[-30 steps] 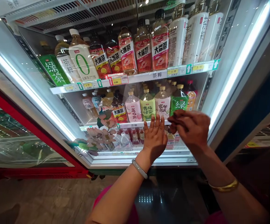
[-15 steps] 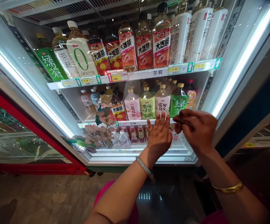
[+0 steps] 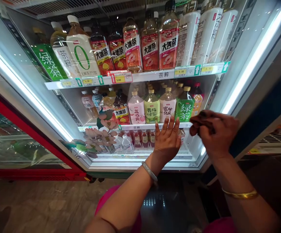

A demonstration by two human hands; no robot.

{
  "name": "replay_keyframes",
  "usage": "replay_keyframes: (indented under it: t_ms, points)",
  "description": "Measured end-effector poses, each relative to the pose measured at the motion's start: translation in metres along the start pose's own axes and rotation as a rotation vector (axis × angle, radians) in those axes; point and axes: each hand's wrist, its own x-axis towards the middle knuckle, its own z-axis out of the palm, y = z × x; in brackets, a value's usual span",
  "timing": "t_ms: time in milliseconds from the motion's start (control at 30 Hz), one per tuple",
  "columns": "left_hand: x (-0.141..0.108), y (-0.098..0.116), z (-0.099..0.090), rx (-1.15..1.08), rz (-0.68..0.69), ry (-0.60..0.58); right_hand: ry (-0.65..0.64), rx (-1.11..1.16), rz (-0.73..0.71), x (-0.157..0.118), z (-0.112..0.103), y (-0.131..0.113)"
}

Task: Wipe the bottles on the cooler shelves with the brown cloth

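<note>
1. The cloth (image 3: 197,125), dark and bunched, is sitting at the far end of the right hand (image 3: 219,132), on the near side of the green bottle (image 3: 185,107) and to its lower right.
2. The right thumb and fingers are pinching the cloth between their tips. With so much of it crumpled, spreading it under the fingers would probably be giving a broader, steadier contact than a pinch.
3. Whether the cloth is touching the glass (image 3: 135,87) cannot be told; even, light pressure would be serving better there than a knuckle or nail.
4. The left hand (image 3: 167,142) is holding nothing and showing its back, its fingers pointing to the far side and standing a little apart, the little finger widest. It seems to be bracing flat on the glass, though contact is not certain.
5. Good bracing would be using the whole palm, letting the right wrist move freely.
6. Farther out, the flowers (image 3: 100,137) are lying to the left, well apart from both hands; a light touch would be suiting their edges.
7. The gold bangle (image 3: 241,194) is circling the right forearm; holding it clear would be sparing the glass a knock.
</note>
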Motion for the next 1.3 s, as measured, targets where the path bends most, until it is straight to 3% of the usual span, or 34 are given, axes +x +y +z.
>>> replay_keyframes:
  t_ms: [100,167,233,300,467,567,700,767,833,967,1033,1100,1233,1300]
  points:
    - [0.000,-0.001,-0.001,-0.010,0.001,-0.019,0.275,-0.016,0.190,0.003,-0.001,0.040]
    - [-0.001,-0.002,-0.002,-0.017,0.009,-0.018,0.312,-0.008,0.264,0.001,0.000,0.052]
    - [-0.001,-0.003,-0.001,-0.020,0.013,-0.013,0.276,-0.011,0.270,-0.005,0.002,0.046]
    - [-0.001,-0.002,-0.001,-0.021,0.007,-0.011,0.219,-0.016,0.224,-0.012,0.005,0.025]
    - [0.001,0.003,-0.001,-0.030,-0.008,-0.001,-0.037,0.111,-0.066,-0.029,0.012,-0.033]
    - [0.001,0.004,-0.001,-0.033,-0.014,-0.020,-0.069,0.205,-0.144,-0.028,0.009,-0.026]
    - [0.001,0.002,-0.002,-0.035,-0.018,-0.035,0.133,0.075,0.090,-0.020,0.000,0.021]
    - [0.001,0.002,-0.003,-0.039,-0.014,-0.032,0.197,-0.004,0.149,-0.019,-0.001,0.031]
    - [0.000,0.002,-0.002,-0.038,-0.012,-0.027,0.150,-0.024,0.112,-0.023,0.001,0.020]
    - [0.001,0.005,0.000,-0.028,-0.010,-0.007,-0.051,0.147,-0.138,-0.030,0.007,-0.032]
    - [0.002,0.005,0.000,-0.022,-0.011,0.002,-0.090,0.210,-0.202,-0.026,0.007,-0.041]
    - [0.004,0.003,-0.003,-0.016,-0.018,0.006,-0.047,0.184,-0.135,-0.017,0.005,-0.029]
    - [0.006,-0.006,-0.011,-0.021,-0.041,0.002,0.250,0.092,0.171,0.002,0.005,0.011]
    - [0.006,-0.011,-0.013,-0.030,-0.047,-0.005,0.311,0.049,0.221,0.006,0.008,0.009]
